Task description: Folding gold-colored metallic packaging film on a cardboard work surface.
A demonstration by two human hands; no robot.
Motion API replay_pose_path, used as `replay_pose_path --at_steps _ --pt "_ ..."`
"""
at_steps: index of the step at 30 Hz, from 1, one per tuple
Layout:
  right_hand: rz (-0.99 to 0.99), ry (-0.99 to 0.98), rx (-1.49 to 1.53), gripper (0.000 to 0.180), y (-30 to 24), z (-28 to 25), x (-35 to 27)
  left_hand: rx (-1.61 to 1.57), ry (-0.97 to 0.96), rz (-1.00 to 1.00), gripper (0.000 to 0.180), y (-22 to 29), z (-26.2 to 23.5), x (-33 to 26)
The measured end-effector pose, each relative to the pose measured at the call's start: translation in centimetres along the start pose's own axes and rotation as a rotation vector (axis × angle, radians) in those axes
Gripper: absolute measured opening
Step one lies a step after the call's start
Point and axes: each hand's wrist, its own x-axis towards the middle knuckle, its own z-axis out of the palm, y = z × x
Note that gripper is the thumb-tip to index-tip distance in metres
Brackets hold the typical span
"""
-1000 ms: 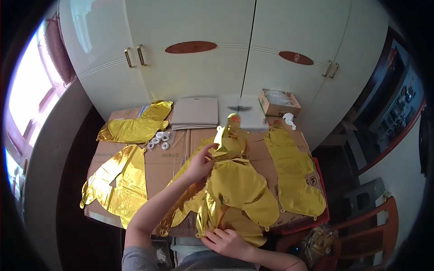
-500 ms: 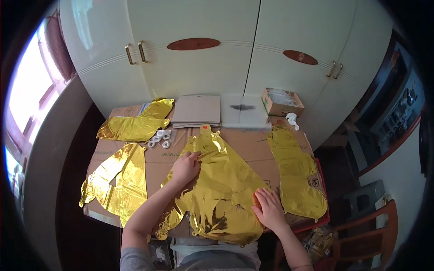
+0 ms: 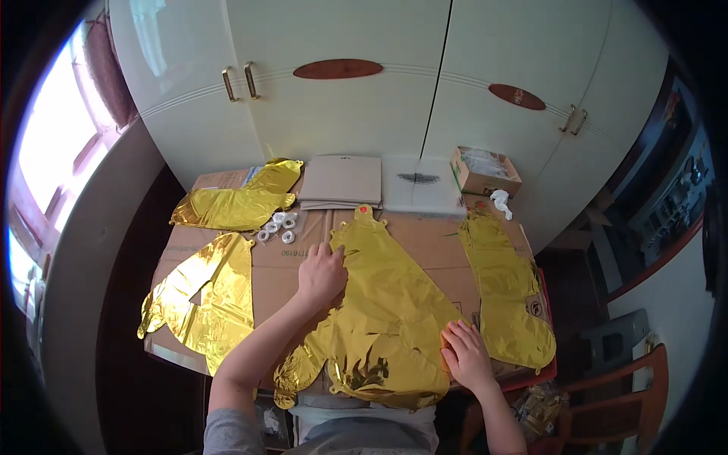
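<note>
A large gold foil balloon (image 3: 387, 303), flat and uninflated, lies in the middle of the cardboard-covered table, its narrow tab pointing away from me. My left hand (image 3: 322, 273) has its fingers curled at the balloon's upper left edge, closed on the foil there; the fingertips are partly hidden. At the lower right edge, my right hand (image 3: 465, 353) lies over a small orange pad (image 3: 446, 355), pressing it against the foil. Most of the pad is hidden beneath the hand, so its material is unclear.
Other flat gold foil balloons lie to the left (image 3: 220, 292), back left (image 3: 235, 205) and right (image 3: 504, 292). White ribbon-like rolls (image 3: 287, 221), stacked grey-brown cardboard sheets (image 3: 341, 180) and an open box (image 3: 485, 173) sit at the back. A wooden chair (image 3: 622, 406) stands right.
The balloon's folded top has been spread flatter, its tab now straight. My left hand has moved slightly and its fingers have curled more. The right hand stays at the lower right edge.
</note>
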Motion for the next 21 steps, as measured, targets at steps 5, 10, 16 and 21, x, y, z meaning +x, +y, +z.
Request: replay_pose_path --at_steps 5,10,16,21 --pt "-0.055 -0.01 0.019 0.05 -1.4 -0.8 -0.3 -0.037 -0.015 0.408 0.054 1.8 -1.8 -0.9" --pt "-0.054 -0.089 -0.031 0.055 -0.9 -0.2 -0.8 0.072 -0.269 0.509 0.073 1.4 0.8 -1.4" --pt "-0.034 -0.071 -0.05 0.065 -1.6 -0.3 -0.8 0.11 -0.325 0.385 0.077 1.9 0.9 -3.2" --pt "-0.039 -0.071 -0.109 0.066 -1.9 -0.4 -0.6 0.097 -0.313 0.397 0.077 1.6 1.4 -3.1"
